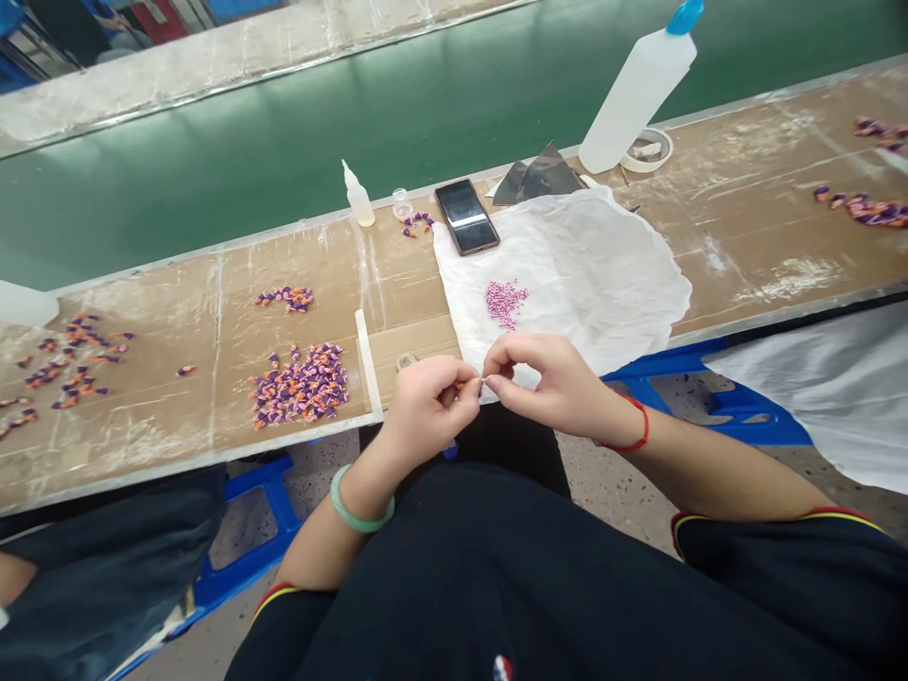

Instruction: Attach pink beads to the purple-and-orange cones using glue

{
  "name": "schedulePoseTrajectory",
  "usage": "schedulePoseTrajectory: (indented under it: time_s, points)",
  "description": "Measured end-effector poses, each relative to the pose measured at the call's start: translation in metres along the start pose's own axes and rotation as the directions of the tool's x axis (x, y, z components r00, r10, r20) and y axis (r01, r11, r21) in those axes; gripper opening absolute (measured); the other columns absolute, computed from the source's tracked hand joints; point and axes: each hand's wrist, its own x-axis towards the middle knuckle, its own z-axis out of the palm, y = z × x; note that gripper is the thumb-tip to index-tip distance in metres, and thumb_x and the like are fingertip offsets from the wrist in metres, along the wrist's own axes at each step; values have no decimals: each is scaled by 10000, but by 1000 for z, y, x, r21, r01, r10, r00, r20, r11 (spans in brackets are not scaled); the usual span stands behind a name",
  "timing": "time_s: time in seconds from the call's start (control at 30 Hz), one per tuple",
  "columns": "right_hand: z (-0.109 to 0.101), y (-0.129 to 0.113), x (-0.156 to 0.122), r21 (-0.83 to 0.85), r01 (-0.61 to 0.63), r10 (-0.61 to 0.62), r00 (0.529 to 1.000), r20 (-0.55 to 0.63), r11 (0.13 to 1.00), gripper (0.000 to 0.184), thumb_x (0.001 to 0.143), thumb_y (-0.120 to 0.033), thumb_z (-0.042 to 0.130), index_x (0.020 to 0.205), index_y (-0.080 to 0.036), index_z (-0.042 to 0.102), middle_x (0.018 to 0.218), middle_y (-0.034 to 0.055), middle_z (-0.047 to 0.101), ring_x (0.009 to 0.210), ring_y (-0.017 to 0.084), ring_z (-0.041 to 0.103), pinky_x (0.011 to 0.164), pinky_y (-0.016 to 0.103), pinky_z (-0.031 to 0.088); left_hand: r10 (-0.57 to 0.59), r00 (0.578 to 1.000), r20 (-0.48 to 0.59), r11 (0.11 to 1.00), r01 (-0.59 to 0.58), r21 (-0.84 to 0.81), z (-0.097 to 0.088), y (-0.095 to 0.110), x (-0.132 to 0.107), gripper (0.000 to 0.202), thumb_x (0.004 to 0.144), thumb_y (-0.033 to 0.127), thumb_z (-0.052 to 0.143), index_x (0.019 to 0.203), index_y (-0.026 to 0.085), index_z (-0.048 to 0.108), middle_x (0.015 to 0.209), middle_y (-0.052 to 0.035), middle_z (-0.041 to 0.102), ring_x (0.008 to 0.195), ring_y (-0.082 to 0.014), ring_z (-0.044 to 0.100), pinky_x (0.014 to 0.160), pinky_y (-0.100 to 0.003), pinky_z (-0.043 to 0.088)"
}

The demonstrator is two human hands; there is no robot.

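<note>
From my remote view I see the person's two hands close together over the near edge of the tabletop (738, 218). The left hand (429, 407) and the right hand (546, 378) are both narrow, with the fingers curled, and their fingertips almost meet. Between them they pinch a tiny orange and purple piece (469, 385), but it is too small for me to see its exact shape. A jade bangle (361, 503) sits on the left wrist, and a red cord (633, 431) is around the right wrist.

Just behind the right hand lies a crumpled white sheet (588, 270) with a small heap of pink beads (506, 303) on it. A black phone (466, 216) rests at the sheet's far corner. Left of the hands, near the front edge, is a large heap of purple and orange pieces (299, 385), and a smaller group (285, 299) lies beyond it. More orange pieces (71, 359) are scattered toward the left end. Along the far edge stand a small glue bottle (358, 196) and a big white bottle with a blue cap (638, 90).
</note>
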Motion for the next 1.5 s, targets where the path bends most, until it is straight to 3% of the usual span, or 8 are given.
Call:
schedulePoseTrajectory:
  time_s: [0.17, 0.37, 0.47, 0.63, 0.8, 1.03, 1.2, 1.5]
  points:
    - [1, -1, 2, 29, -30, 30, 999, 21, 999, 117, 805, -137, 564, 711, -198, 531, 657, -19, 568, 604, 111, 524, 582, 237, 444, 120, 993, 1, 984, -119, 130, -3, -4, -2, 190, 865, 153, 553, 678, 185, 570, 532, 42, 506, 502, -95, 454, 515, -217, 369]
    - [3, -3, 8, 90, -93, 85, 992, 95, 992, 110, 781, -131, 535, 692, -195, 529, 652, -18, 570, 605, 111, 502, 587, 242, 425, 89, 994, 61, 992, -93, 79, -10, -5, -1, 185, 847, 131, 552, 671, 187, 551, 543, 45, 490, 508, -94, 442, 513, -213, 361]
    - [5, -5, 13, 157, -133, 115, 986, 120, 979, 100, 769, -135, 530, 685, -190, 534, 648, -16, 572, 603, 110, 507, 583, 241, 424, 2, 995, 100, 1000, -3, 11, -16, -3, 1, 196, 848, 159, 559, 654, 182, 571, 537, 38, 506, 502, -94, 440, 518, -218, 367]
    - [9, -4, 20, 218, -117, 83, 984, 158, 969, 90, 778, -146, 536, 696, -184, 539, 655, -13, 573, 607, 108, 522, 584, 238, 439, -298, 945, 134, 910, 324, -259, -29, -7, -4, 222, 882, 280, 599, 698, 168, 647, 635, -19, 643, 559, -115, 540, 537, -226, 431]
    - [16, 15, 39, 76, -30, 13, 974, 227, 997, 96, 766, -137, 545, 694, -193, 516, 646, -16, 563, 596, 109, 503, 586, 236, 422, -523, 848, 83, 715, 490, -498, -44, -32, -29, 252, 768, 404, 778, 764, 165, 698, 677, -26, 678, 483, -92, 509, 450, -222, 425]
    - [40, 36, 82, -264, 174, -34, 887, 460, 949, 137, 723, -179, 509, 640, -209, 405, 607, -5, 483, 582, 123, 416, 575, 253, 318, -655, 754, 55, 625, 581, -522, -50, -56, -62, 250, 682, 356, 832, 694, 151, 688, 544, 14, 603, 434, -74, 485, 420, -199, 420]
    - [55, 33, 100, -348, 254, 3, 805, 593, 902, 190, 716, -167, 504, 613, -217, 353, 570, -13, 440, 574, 128, 375, 573, 266, 286, -671, 739, 58, 590, 579, -563, -49, -61, -65, 250, 665, 341, 829, 695, 145, 676, 544, 17, 603, 429, -66, 480, 421, -190, 406]
    - [63, 27, 114, -437, 352, 37, 743, 668, 827, 220, 771, -228, 531, 589, -210, 409, 557, 2, 435, 563, 138, 320, 561, 285, 254, -682, 730, 49, 577, 578, -578, -51, -64, -69, 238, 674, 331, 823, 679, 145, 675, 536, 4, 619, 445, -80, 505, 442, -202, 414]
